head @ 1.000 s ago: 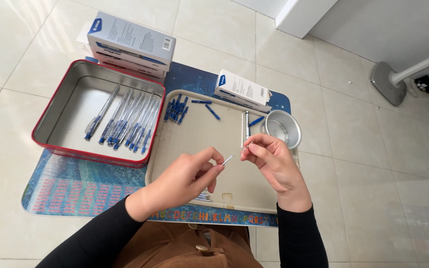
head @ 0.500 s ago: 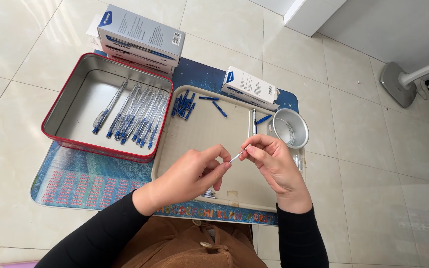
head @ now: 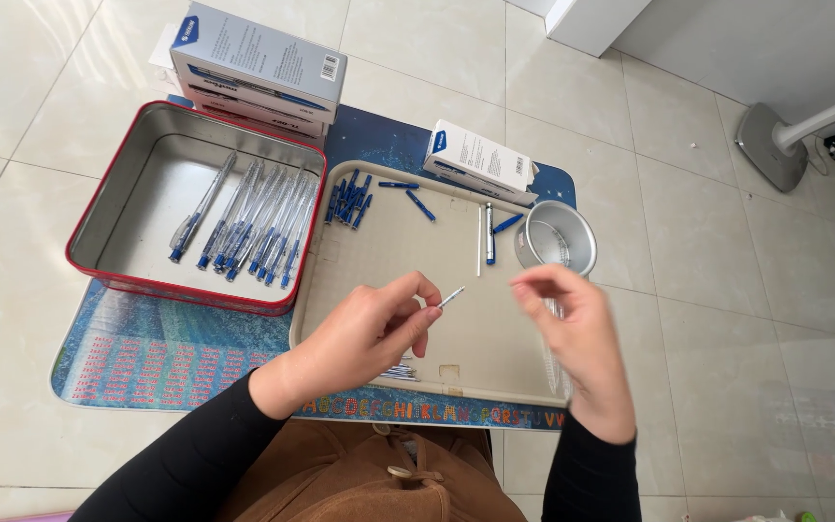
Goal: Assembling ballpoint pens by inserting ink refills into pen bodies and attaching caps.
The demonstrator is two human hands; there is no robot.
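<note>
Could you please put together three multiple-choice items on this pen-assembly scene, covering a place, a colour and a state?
1. Where do the assembled pens lie?
A. In the red-rimmed metal tin
B. In the round metal cup
C. On the bare floor tiles

2. What colour are the loose small pen parts at the far end of the beige tray?
A. Green
B. Blue
C. Yellow

3. What is the left hand doing?
A. Lying flat and empty on the tray
B. Gripping a cardboard box
C. Pinching a thin pen part between thumb and fingertips

Answers:
1. A, as the pens lie in a row inside the tin, left of the tray.
2. B, as the heap by the tray's far rim is blue.
3. C, as the thin part sticks out from the pinched fingertips toward the right hand, which is blurred.
</note>
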